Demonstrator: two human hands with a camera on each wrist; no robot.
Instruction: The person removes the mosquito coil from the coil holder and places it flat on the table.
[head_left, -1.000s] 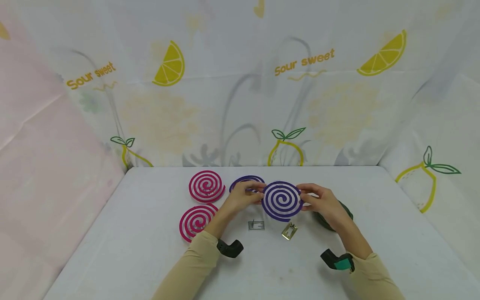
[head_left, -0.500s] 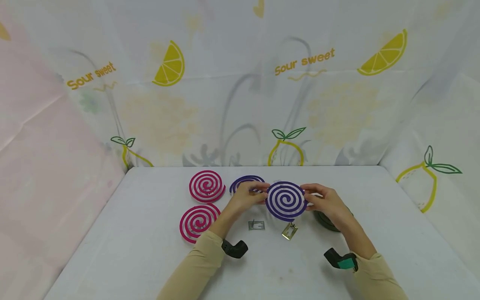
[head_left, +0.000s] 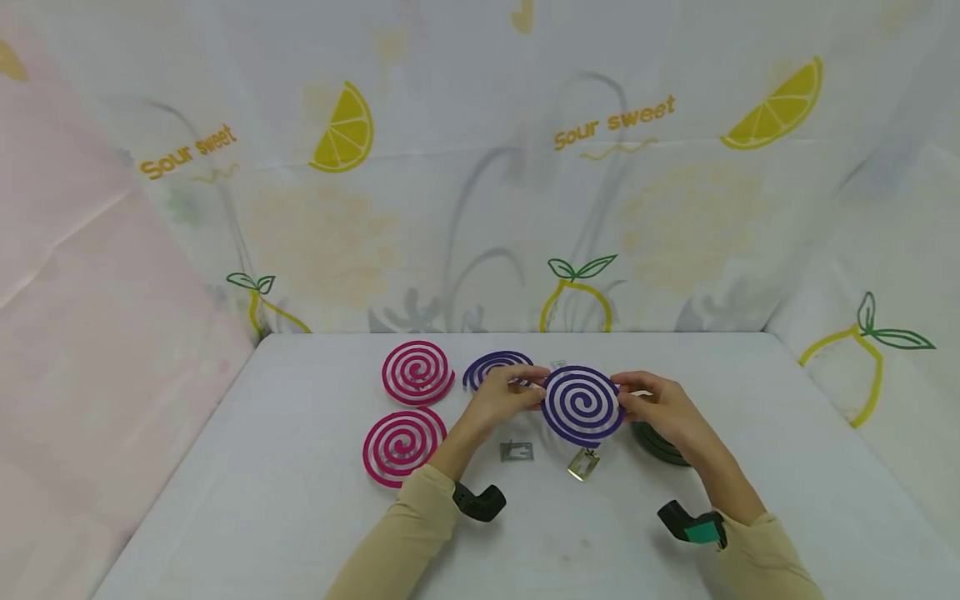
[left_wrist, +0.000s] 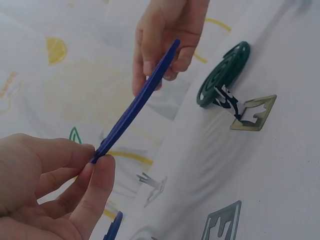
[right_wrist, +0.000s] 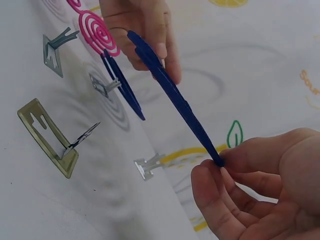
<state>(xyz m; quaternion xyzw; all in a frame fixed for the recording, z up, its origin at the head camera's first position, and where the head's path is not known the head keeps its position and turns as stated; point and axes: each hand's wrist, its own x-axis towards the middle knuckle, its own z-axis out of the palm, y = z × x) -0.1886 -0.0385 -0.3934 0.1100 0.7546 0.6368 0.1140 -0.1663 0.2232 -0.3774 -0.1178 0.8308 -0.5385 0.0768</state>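
Observation:
Both hands hold a purple mosquito coil (head_left: 583, 403) up above the table, its flat face tilted toward the head camera. My left hand (head_left: 501, 402) pinches its left rim between thumb and fingers. On the opposite rim, thumb and fingers of my right hand (head_left: 660, 406) pinch it too. Both wrist views show the coil (left_wrist: 131, 107) nearly edge-on. Just below it in the head view lies a gold metal coil stand (head_left: 583, 465) with a raised prong. A silver coil stand (head_left: 517, 452) lies to its left.
Two pink coils (head_left: 417, 373) are at the left, the nearer partly behind the left forearm. Another purple coil (head_left: 495, 362) is behind my left hand. A green coil (head_left: 662, 447) sits partly under my right hand. A further silver stand (right_wrist: 146, 166) lies toward the back.
Both hands, still pinching the purple coil, have moved a little to the right. The coil's lower edge now comes close over the gold stand in the head view.

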